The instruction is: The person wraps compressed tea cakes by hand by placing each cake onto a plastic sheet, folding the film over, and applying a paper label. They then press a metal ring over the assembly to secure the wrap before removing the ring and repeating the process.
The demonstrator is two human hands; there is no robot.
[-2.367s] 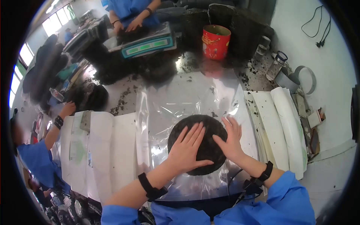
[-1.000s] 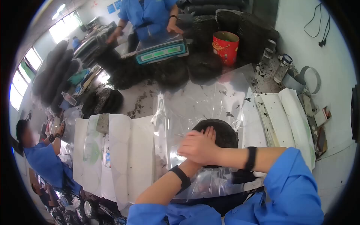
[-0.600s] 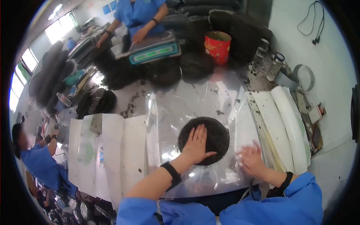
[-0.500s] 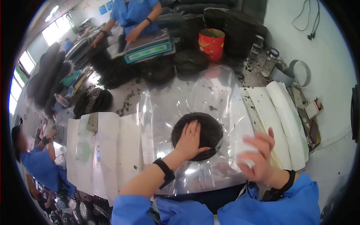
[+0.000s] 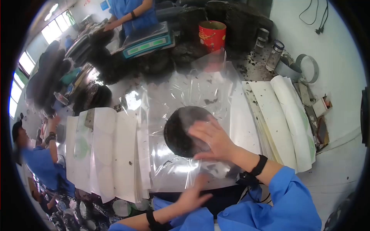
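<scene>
A round, dark, flat disc (image 5: 178, 133) lies on clear plastic film (image 5: 173, 96) in the middle of the table. My right hand (image 5: 216, 140) is at the disc's right side, fingers spread, partly over its edge; whether it touches is hard to tell. Near the table's front edge, below the disc, my left hand (image 5: 192, 198) is blurred, with its fingers apart and nothing in it.
White sheets (image 5: 125, 154) lie at the left, and more sheets (image 5: 269, 119) at the right. Behind are a red tin (image 5: 212, 36), a scale (image 5: 147, 46), a bottle (image 5: 274, 57) and dark stacks. A co-worker (image 5: 135, 13) stands behind the scale; another (image 5: 44, 161) is at the left.
My left hand has left the disc and moved down towards the front edge. My right hand has moved left to the disc. The co-worker behind the scale has shifted their arms.
</scene>
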